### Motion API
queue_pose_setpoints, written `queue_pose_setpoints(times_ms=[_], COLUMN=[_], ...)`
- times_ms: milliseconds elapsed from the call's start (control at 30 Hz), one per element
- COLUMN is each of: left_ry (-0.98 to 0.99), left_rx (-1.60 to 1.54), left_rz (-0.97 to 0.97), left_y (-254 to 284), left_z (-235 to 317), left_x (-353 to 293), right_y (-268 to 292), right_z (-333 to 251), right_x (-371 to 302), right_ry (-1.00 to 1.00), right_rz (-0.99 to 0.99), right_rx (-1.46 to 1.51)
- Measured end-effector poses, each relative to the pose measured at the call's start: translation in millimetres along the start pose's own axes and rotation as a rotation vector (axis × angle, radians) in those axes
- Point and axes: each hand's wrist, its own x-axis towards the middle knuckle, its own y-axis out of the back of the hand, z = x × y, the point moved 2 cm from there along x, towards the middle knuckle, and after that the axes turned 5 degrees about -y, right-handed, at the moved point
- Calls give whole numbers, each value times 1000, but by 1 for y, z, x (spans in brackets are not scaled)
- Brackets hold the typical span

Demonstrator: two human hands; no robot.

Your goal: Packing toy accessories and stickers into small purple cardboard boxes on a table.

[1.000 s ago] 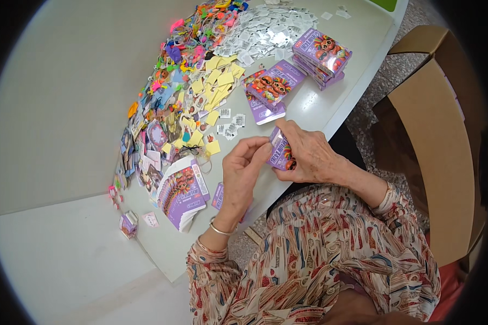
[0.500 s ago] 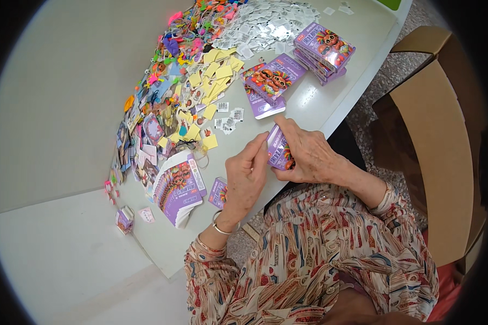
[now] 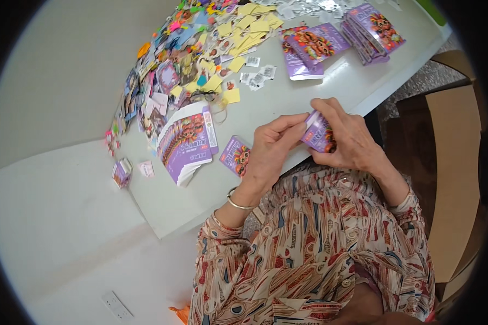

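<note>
Over the table's near edge I hold a small purple printed card box between both hands. My right hand wraps its right side, fingers over the top and thumb below. My left hand is closed, its thumb and fingertips pinching the upper left end of the box, where a pale flap or edge shows. Beside my left wrist lies another purple box, flat on the table. To its left, flattened purple cartons are spread in an overlapping fan.
Purple boxes are stacked at the far right, beside flat cartons. Yellow cards, small white packets and colourful trinkets cover the table's far left. A little purple box stands at the left edge. An open cardboard carton is at my right.
The whole view has shifted, so the table's things sit higher and further right. Both hands still grip the box at its end. More of the box beside my left wrist shows.
</note>
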Motion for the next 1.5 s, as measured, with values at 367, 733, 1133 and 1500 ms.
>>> queue_pose_setpoints(times_ms=[367, 733, 1133, 1500], left_ry=[-22, 31, -57, -433], left_rx=[25, 25, 186, 390], left_rz=[-121, -117, -71, 124], left_y=[7, 7, -2, -24], left_z=[2, 0, -2, -21], left_x=[-13, -9, -19, -36], right_y=[-7, -8, -6, -15], right_z=[-6, -6, -6, -6], right_x=[0, -2, -3, -11], right_ry=[-63, -116, -122, -12], right_rz=[-18, -94, -117, -16], right_rx=[22, -52, -38, 9])
